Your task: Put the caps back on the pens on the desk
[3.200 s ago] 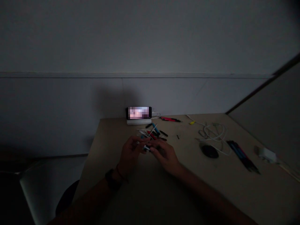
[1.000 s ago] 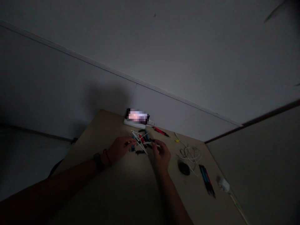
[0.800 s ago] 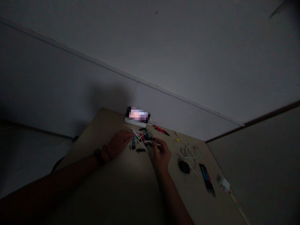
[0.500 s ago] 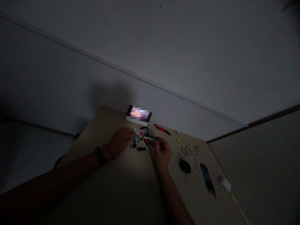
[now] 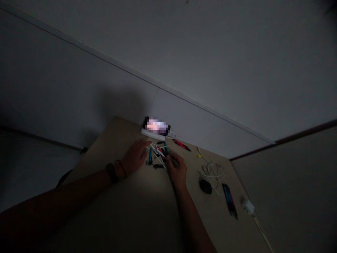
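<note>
Loose pen parts lie in a pile on the table between my hands. Among them are a blue barrel (image 5: 150, 156), a black piece (image 5: 158, 166) and several thin white sticks (image 5: 159, 151) that look like pen refills, crossing over red and black parts. At the pile's left edge is my left hand (image 5: 135, 155), its fingers stretched out and thumb apart, fingertips close to the stick ends. My right hand (image 5: 177, 170) is pinched at the right edge of the pile. What it pinches is too dark and small to make out.
A lit phone (image 5: 157, 126) leans on a white base (image 5: 152, 134) by the wall. Near it lies a red pen (image 5: 181, 144). On the right are a coiled white cable (image 5: 213, 172), a black mouse-like object (image 5: 205, 186), a bunch of pens (image 5: 230, 201) and a white plug (image 5: 247, 205).
My right hand has moved slightly left, closer to the pile, and the white piece beside its fingers has shifted. My left hand has barely moved. The view has tilted a little.
</note>
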